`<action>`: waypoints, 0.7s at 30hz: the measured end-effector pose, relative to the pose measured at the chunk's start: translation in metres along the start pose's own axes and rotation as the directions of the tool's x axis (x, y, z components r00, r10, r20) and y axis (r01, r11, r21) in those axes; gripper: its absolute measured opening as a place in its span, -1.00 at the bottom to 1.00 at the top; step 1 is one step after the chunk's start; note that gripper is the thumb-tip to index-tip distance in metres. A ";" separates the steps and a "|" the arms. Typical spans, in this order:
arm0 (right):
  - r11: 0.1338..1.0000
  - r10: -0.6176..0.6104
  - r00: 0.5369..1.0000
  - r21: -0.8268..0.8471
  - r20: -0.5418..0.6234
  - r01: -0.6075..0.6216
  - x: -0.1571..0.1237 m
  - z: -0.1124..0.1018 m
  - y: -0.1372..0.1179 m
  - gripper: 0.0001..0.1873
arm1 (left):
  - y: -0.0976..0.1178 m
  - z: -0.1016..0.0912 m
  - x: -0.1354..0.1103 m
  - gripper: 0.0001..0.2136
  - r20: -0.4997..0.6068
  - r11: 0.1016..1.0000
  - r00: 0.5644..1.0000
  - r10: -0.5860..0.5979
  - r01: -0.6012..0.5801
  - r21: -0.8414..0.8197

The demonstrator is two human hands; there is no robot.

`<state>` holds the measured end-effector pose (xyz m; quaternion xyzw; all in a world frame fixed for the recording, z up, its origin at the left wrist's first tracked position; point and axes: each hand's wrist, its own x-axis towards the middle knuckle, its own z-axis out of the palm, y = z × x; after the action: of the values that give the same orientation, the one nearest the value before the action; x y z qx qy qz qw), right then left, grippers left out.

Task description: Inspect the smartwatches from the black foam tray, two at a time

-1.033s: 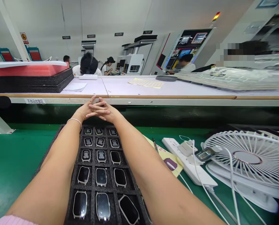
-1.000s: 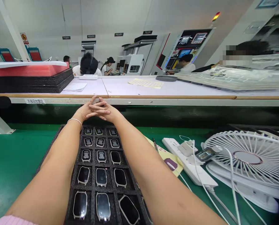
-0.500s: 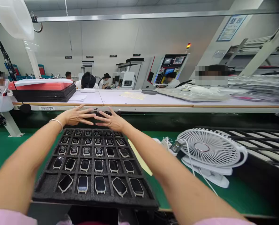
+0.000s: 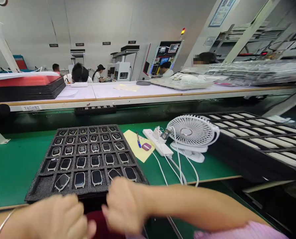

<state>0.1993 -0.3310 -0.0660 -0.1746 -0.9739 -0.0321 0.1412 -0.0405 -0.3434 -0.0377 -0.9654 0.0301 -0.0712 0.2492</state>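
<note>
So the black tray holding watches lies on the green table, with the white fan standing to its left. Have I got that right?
Not quite: the head view shows the white fan to the right of the black tray. The watches and the green table are as you said.

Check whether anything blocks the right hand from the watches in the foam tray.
Nothing visible stands between the right hand and the watches in the foam tray; the power strip and fan are right of it.
</note>
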 end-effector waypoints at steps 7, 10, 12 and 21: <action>0.806 0.577 0.800 -0.274 0.166 -0.525 0.101 -0.026 0.151 -0.63 | -0.198 0.043 0.041 -0.76 0.225 0.670 0.632 -0.742 0.709 0.220; 0.718 0.682 0.714 -0.339 0.162 -0.608 0.108 -0.018 0.176 -0.62 | -0.227 0.073 0.028 -0.76 0.285 0.551 0.482 -0.828 0.794 0.256; 0.689 0.709 0.686 -0.365 0.161 -0.627 0.106 -0.010 0.182 -0.63 | -0.229 0.087 0.022 -0.75 0.306 0.505 0.425 -0.852 0.823 0.261; 0.806 0.559 0.816 -0.325 0.145 -0.494 0.074 -0.022 0.122 -0.65 | -0.175 0.057 0.041 -0.72 0.299 0.642 0.581 -0.757 0.747 0.174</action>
<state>0.1810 -0.1945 -0.0222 -0.4599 -0.8819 -0.1042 0.0036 0.0129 -0.1671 0.0025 -0.8798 -0.4261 -0.0002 0.2108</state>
